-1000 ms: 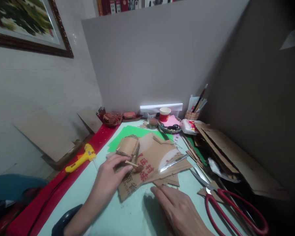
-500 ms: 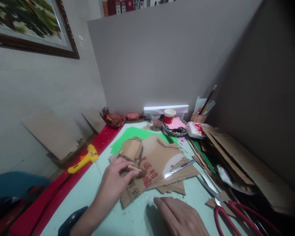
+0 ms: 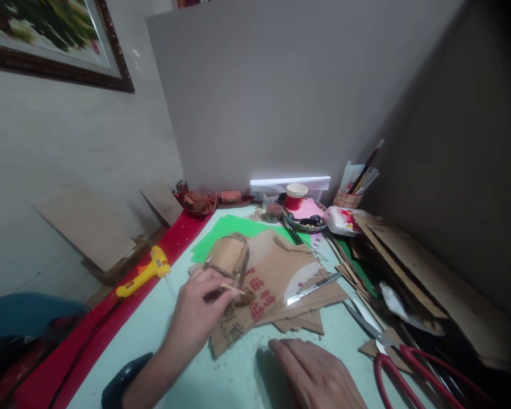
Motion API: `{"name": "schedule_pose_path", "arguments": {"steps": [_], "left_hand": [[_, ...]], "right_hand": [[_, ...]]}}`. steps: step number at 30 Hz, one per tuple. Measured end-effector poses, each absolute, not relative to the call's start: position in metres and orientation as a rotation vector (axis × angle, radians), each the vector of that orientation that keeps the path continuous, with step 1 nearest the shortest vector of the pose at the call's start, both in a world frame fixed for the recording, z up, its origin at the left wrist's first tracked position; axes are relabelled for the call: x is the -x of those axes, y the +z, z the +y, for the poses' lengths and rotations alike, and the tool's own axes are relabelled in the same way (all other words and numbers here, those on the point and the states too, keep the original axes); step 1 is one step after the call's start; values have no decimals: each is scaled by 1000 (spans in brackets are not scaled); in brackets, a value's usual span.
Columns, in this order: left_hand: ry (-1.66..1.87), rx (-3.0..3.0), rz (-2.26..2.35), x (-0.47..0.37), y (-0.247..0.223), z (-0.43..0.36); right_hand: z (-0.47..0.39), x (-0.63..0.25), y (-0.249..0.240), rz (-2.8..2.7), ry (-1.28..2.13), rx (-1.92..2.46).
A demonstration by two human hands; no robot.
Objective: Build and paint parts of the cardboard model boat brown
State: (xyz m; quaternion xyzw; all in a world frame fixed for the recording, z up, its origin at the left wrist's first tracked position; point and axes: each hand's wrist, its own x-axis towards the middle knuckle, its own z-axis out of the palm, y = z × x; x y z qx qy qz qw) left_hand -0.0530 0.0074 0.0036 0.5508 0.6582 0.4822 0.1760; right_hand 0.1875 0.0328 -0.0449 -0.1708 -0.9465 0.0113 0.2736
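Note:
My left hand [image 3: 204, 298] is closed, thumb and fingers pinching a thin tan stick [image 3: 233, 288]. The stick's far end is over a printed brown cardboard sheet [image 3: 272, 278]. Just beyond the fingers sits a curved cardboard piece [image 3: 227, 254], shaped like a small barrel roof. My right hand [image 3: 317, 369] rests palm down on the pale table [image 3: 234, 378], fingers stretched forward, with nothing visible in it. A utility knife [image 3: 315, 288] lies on the cardboard ahead of that hand. Red-handled scissors [image 3: 402, 352] lie to its right.
A yellow glue gun [image 3: 147, 272] lies on the red strip at left. Green paper [image 3: 213, 234] is under the cardboard. Behind stand a paper cup [image 3: 296, 199], a tray and a pen holder [image 3: 348, 199]. Stacked cardboard [image 3: 409, 267] fills the right side.
The camera view has shifted slightly. Both hands stay almost in place; the left still pinches the stick over the cardboard.

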Motion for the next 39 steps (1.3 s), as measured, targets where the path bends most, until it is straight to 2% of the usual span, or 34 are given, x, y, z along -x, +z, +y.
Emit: {"name": "schedule_pose_path", "arguments": {"steps": [15,22,39], "left_hand": [[1384,-1785,1787,59,-3,-3],[1387,-1856,1723,58,-4,-6],[1363,-1873,1757,58,-4,-6]], "right_hand": [[39,-165,-28,-2348,610,780],[48,-141,-15,-2329,778,862],[56,-123,-26,-2324,800,773]]}}
